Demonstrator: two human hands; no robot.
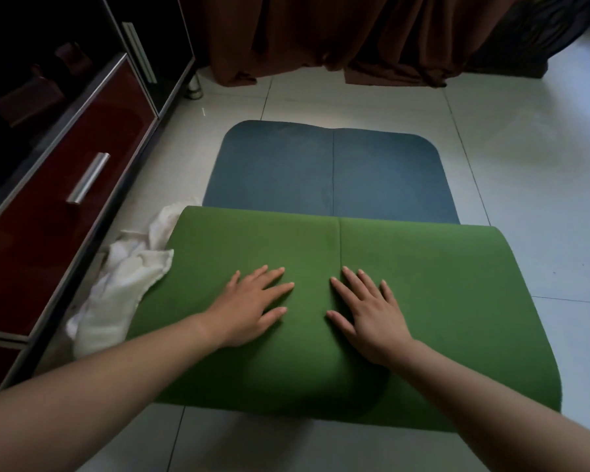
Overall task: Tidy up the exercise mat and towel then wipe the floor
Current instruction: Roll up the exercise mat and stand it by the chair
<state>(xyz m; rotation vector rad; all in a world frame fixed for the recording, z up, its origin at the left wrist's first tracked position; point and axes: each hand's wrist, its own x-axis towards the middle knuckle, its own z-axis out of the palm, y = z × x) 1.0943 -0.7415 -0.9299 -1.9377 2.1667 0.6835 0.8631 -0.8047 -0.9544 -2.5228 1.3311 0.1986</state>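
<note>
The exercise mat (pixel 423 294) lies on the tiled floor, its near part turned over so the green side faces up. The blue side stretches flat beyond it, toward the curtain. My left hand (pixel 249 308) presses flat on the green part, fingers spread and straight. My right hand (pixel 368 311) lies flat beside it, a little to the right of the mat's centre crease. A crumpled white towel (pixel 120 287) sits on the floor at the mat's left edge, partly tucked under it.
A dark cabinet with a red drawer and metal handle (pixel 87 178) runs along the left, close to the towel. Brown curtains (pixel 338 39) hang at the far end and touch the floor. Pale floor tiles (pixel 525 199) stretch to the right of the mat.
</note>
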